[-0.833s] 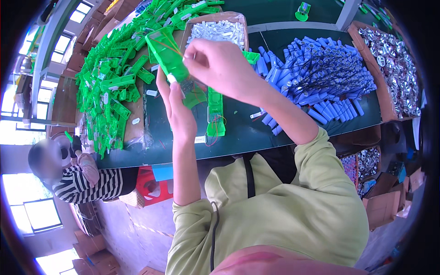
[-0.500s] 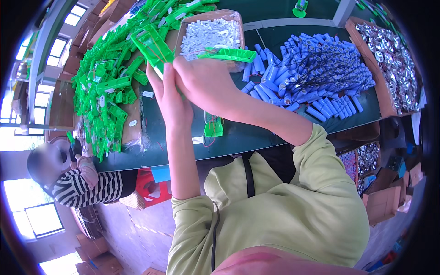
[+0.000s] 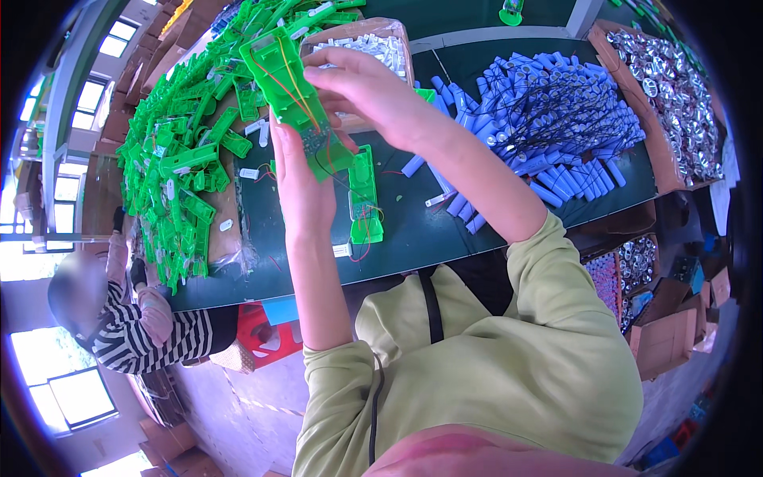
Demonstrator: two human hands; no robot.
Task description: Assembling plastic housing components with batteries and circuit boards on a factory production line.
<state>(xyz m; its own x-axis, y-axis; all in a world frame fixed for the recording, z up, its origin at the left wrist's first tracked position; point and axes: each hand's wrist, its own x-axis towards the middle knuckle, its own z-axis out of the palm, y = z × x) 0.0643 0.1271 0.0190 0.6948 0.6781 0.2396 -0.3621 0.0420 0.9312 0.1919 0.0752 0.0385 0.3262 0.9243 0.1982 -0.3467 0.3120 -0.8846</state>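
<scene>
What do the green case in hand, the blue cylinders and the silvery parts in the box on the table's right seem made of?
Green case: probably molded plastic, smooth and slightly glossy, with thin, bright walls.
Blue cylinders: perhaps sleeved in plastic film, judging by the even blue sheen.
Silvery parts: polished metal or metal-coated plastic; mirror-bright highlights fit both.

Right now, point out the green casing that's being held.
The held green casing, gripped in the left hand. The nearer green casing lies on the table; the heaped casings lie at left.
</scene>
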